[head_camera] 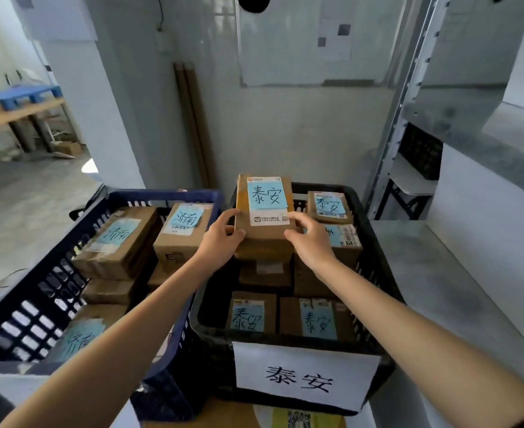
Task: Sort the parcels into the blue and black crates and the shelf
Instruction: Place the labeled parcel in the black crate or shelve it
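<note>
Shelving [396, 118] of grey metal rises just right of the black crate [378, 251] and behind it. The black crate is filled with cardboard boxes stacked in layers. Just beside its left wall stands the blue crate [38, 288], likewise loaded with boxes, several of them showing a pale blue note written in marker. Two cardboard tubes [193, 125] lean against the wall behind the black crate, a little to its left. A white paper sign [307, 375] with two handwritten characters hangs on the near wall of the black crate. Inside, along that near wall, two boxes [251, 316] lie side by side, each with a blue note facing up. A smaller box [328, 206] sits in the crate's far right corner, on top of the pile.

The brown parcel [264, 242] is over the far middle of the black crate, above the boxes there, with its label tilted toward the camera. Whether its underside touches the pile cannot be told. Both hands grip it. The left hand [220, 239] holds its left edge, thumb over the top face and fingers curled against the side. The right hand [310, 242] holds the right edge, fingers bent over the top face beside the printed label. A blue note [267, 194] bearing the same two characters as the sign is stuck on the upper part of that label.
</note>
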